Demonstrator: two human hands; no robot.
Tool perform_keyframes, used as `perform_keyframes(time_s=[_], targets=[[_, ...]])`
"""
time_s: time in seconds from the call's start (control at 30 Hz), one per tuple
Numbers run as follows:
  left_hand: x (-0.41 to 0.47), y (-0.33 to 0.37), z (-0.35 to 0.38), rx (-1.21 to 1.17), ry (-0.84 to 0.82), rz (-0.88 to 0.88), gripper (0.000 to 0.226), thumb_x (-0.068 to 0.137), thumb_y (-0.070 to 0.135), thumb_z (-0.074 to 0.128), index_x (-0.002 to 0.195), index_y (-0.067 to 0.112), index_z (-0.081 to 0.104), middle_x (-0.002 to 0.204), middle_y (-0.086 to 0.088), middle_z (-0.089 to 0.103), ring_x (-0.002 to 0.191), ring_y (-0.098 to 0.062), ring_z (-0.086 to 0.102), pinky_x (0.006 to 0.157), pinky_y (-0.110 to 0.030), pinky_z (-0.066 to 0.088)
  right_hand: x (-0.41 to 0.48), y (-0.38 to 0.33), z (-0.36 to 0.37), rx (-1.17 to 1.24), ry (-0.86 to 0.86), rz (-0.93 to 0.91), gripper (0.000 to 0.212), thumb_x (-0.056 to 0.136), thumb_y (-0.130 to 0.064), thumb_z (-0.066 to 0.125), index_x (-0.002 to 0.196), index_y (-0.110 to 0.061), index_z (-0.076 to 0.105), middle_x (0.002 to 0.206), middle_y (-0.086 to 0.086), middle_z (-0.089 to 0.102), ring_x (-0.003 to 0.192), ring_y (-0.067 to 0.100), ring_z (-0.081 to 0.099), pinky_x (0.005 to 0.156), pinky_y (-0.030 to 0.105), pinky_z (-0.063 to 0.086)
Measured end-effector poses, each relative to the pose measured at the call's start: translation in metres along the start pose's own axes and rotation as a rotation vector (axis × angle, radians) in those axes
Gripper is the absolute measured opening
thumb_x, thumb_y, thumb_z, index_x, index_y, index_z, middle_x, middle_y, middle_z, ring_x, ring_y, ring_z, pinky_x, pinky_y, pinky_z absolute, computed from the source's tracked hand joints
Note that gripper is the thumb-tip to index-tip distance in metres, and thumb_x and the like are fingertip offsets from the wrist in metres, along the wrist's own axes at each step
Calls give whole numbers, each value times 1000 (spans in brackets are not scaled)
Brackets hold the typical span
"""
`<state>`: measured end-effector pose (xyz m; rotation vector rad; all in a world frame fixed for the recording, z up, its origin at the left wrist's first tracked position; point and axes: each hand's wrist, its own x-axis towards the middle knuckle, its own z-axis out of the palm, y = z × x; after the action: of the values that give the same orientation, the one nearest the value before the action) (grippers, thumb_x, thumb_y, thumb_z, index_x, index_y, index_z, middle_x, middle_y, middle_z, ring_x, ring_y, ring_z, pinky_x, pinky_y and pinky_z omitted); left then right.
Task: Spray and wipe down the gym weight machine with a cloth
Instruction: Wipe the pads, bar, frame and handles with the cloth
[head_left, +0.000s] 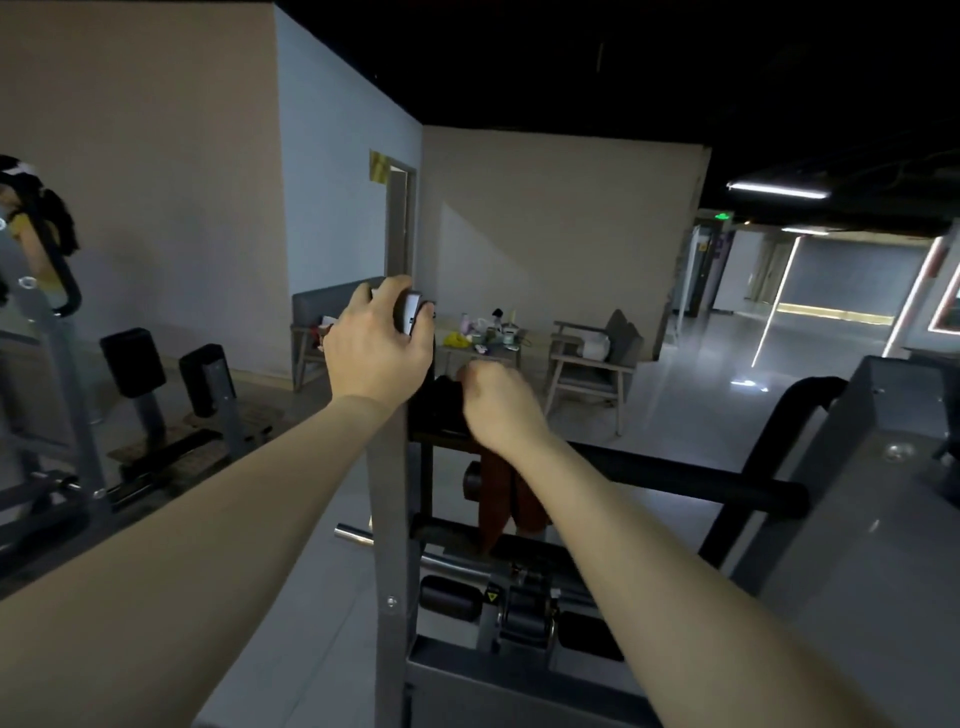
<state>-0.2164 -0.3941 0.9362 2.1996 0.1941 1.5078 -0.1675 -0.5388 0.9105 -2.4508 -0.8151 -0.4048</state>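
The grey weight machine's upright post (388, 519) rises in the middle of the view. My left hand (376, 345) grips the rounded top end of that post. Just right of it, my right hand (496, 402) holds a reddish-brown cloth (496, 506) against a dark part of the machine, and the cloth hangs down below my wrist. A black padded bar (691, 480) runs out to the right behind my right forearm. No spray bottle shows in this view.
Another machine with black roller pads (132, 361) stands at the left, with a person (31, 234) at the far left edge. Wooden armchairs (597, 364) and a small table with bottles (485, 338) sit by the back wall. A grey machine housing (852, 499) fills the right.
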Motion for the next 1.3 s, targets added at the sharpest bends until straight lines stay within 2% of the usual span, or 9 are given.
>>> perform_keyframes(time_s=[0.17, 0.3, 0.4, 0.6, 0.73, 0.9, 1.0, 1.17, 1.3], targets=[[1, -2, 3, 16, 2, 9, 36, 97, 40, 57, 127, 23, 62, 103, -9, 63, 87, -33, 63, 69, -38, 43, 11, 1, -14, 154, -469, 96, 57, 68, -52, 55, 108, -14, 68, 130, 9, 62, 111, 28, 61, 99, 44, 50], [-1, -3, 1, 33, 7, 27, 36, 97, 40, 57, 128, 24, 61, 108, -10, 64, 93, -35, 63, 69, -37, 41, 3, 6, -33, 225, -571, 90, 36, 100, -31, 57, 128, -10, 63, 135, 6, 61, 121, 20, 58, 100, 26, 43], [-1, -2, -1, 47, -5, 37, 34, 97, 38, 57, 128, 23, 61, 110, -11, 64, 95, -36, 63, 69, -34, 37, -3, -1, -28, 120, -502, -9, 27, 110, -29, 38, 98, -22, 61, 93, -8, 52, 83, 6, 49, 66, 16, 33], [-2, -3, -2, 36, -2, 42, 32, 97, 37, 57, 126, 22, 61, 107, -11, 64, 91, -34, 63, 69, -33, 38, -8, 26, -48, -114, -258, 217, 44, 111, -34, 29, 83, -12, 54, 87, 8, 52, 76, 20, 51, 57, 26, 33], [-2, -1, -2, 22, 5, 39, 33, 97, 37, 57, 126, 21, 62, 107, -11, 64, 92, -34, 63, 69, -33, 39, -11, 30, -59, 269, 150, 366, 50, 110, -36, 34, 69, -11, 48, 69, 7, 50, 69, 26, 53, 66, 34, 36], [-2, -2, -5, 25, -10, 55, 33, 97, 39, 55, 126, 22, 60, 105, -10, 63, 90, -33, 63, 70, -34, 43, -5, -10, -49, 744, 334, 472, 43, 110, -28, 39, 124, 7, 59, 125, 16, 62, 111, 27, 59, 94, 33, 45], [-1, -3, -4, 41, -7, 61, 32, 97, 38, 56, 124, 20, 62, 103, -11, 63, 87, -34, 63, 67, -33, 39, -1, -10, -37, 328, 58, 346, 43, 104, -33, 49, 133, 0, 53, 139, 19, 54, 117, 29, 56, 89, 29, 43], [-2, -5, -1, 33, 14, 68, 34, 97, 38, 56, 124, 20, 61, 103, -11, 63, 87, -33, 63, 66, -33, 39, -27, 1, -44, -321, -527, 49, 115, 73, -58, 81, 157, -11, 20, 153, 11, 36, 139, 30, 40, 109, 43, 44], [-3, -4, -2, 26, 21, 67, 36, 97, 38, 56, 126, 19, 61, 106, -12, 64, 89, -31, 64, 68, -32, 39, -32, 10, -17, -606, -214, -232, 33, 83, -29, 72, 108, -11, 57, 86, 2, 55, 89, 29, 65, 66, 36, 50]])
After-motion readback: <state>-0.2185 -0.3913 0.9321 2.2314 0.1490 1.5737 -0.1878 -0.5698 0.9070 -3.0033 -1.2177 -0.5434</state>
